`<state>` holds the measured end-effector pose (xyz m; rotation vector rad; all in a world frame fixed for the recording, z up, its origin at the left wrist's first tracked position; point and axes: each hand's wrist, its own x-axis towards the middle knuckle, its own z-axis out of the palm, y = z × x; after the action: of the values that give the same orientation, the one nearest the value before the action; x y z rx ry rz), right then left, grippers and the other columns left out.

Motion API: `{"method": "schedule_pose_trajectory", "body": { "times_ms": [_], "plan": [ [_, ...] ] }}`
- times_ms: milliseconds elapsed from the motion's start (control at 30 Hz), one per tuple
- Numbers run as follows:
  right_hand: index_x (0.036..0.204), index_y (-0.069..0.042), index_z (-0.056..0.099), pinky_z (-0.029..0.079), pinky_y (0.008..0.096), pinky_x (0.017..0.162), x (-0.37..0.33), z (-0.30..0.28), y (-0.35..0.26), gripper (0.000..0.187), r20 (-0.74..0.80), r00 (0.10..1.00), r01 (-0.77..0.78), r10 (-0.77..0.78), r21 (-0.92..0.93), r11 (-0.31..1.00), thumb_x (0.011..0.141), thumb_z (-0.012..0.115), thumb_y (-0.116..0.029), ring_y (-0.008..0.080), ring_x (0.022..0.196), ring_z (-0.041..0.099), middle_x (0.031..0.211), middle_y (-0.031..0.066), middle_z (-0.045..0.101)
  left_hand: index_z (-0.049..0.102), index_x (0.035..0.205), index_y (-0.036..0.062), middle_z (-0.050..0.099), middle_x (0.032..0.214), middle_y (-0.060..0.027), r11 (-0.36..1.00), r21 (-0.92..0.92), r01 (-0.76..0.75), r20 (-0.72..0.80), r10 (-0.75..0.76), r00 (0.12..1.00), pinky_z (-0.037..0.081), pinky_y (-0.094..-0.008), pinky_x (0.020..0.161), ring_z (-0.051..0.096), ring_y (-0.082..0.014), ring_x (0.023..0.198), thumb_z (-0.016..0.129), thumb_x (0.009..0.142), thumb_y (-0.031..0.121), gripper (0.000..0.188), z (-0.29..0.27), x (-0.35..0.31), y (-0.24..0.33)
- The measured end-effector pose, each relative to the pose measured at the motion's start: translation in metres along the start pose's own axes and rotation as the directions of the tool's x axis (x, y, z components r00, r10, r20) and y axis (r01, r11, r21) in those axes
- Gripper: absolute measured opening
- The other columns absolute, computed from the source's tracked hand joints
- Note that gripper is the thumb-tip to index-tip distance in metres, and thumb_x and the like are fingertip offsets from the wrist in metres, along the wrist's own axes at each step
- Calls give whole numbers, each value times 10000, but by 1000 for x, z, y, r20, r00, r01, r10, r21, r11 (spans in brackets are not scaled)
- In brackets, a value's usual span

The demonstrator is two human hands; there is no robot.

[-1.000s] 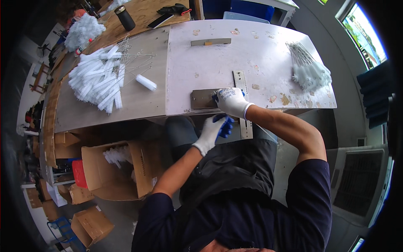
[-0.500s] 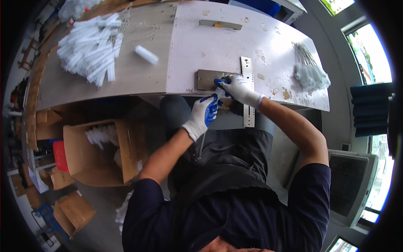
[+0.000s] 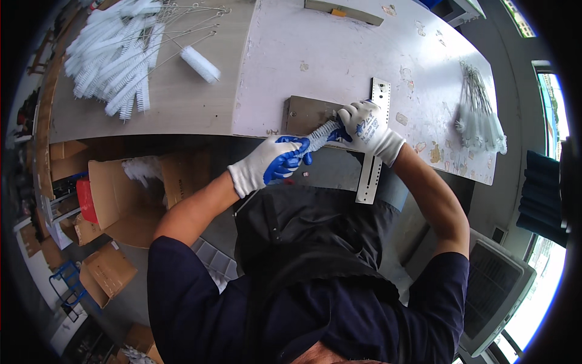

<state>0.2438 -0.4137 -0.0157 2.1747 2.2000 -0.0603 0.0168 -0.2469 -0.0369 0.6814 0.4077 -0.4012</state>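
My left hand (image 3: 270,162), in a white glove with a blue palm, is closed around a white bristle brush (image 3: 319,137). The brush slants up to the right, and its thin wire handle trails below my left hand. At its upper end my right hand (image 3: 365,128), gloved alike, has its fingers closed on the tip. Both hands are at the table's near edge, in front of a flat metal block (image 3: 307,113). A perforated metal strip (image 3: 368,176) passes beside my right hand and juts over the edge.
A heap of white brushes (image 3: 115,57) lies on the table's left part, with a single brush (image 3: 201,65) beside it. A brush bundle (image 3: 480,118) lies at right. Another metal bar (image 3: 345,12) sits farther back. An open cardboard box (image 3: 124,221) stands below left.
My hands have moved apart, left hand to the left and down, showing more of the brush between them. The whole view has also shifted.
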Motion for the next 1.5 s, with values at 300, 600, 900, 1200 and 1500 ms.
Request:
{"method": "schedule_pose_trajectory", "body": {
  "times_ms": [300, 600, 900, 1200, 1500],
  "plan": [
    [1003, -66, 642, 550, 429, 754, -3, 0, -37, 354, -54, 919, -372, 390, 207, 905, 824, 737, -355, 292, 837, 703, 882, 112, 700, 597, 1322, 2, 667, 1243, -141, 71, 994, -80, -5, 781, 625, 512, -335, 955, 669, -218, 1115, 602, 953, 40, 371, -17, -62, 88],
    [941, -64, 618, 539, 434, 816, 1, -2, -44, 358, -18, 903, -417, 429, 208, 885, 809, 758, -365, 309, 889, 699, 917, 125, 701, 671, 1190, 46, 661, 1096, -165, -97, 859, 502, 72, 995, 69, 516, -438, 883, 648, -354, 999, 660, 937, 161, 279, -45, -132, 86],
    [974, -67, 636, 544, 429, 833, -5, -1, -46, 359, -10, 891, -443, 455, 206, 873, 831, 753, -374, 304, 918, 707, 951, 128, 716, 621, 1296, -14, 722, 1090, -101, 785, 379, -490, -593, 613, 523, 575, -293, 771, 694, -152, 870, 503, 1064, 152, 309, 51, -42, -61],
    [975, -69, 647, 546, 428, 812, 4, -7, -41, 339, -24, 903, -418, 428, 175, 891, 892, 691, -394, 299, 891, 719, 901, 134, 727, 649, 1213, 50, 523, 810, -28, 491, -16, -871, -772, 548, 323, 544, -424, 788, 593, -211, 789, 555, 1015, 180, 255, 38, 70, 37],
    [941, -74, 620, 558, 424, 753, -16, 15, -24, 370, -101, 947, -272, 306, 257, 927, 824, 736, -405, 302, 814, 715, 849, 104, 696, 740, 1096, 19, 447, 599, 30, 736, 293, -610, -660, 617, 428, 365, -264, 443, 441, -98, 483, 558, 956, 126, 254, 46, 126, 92]
  ]
}}
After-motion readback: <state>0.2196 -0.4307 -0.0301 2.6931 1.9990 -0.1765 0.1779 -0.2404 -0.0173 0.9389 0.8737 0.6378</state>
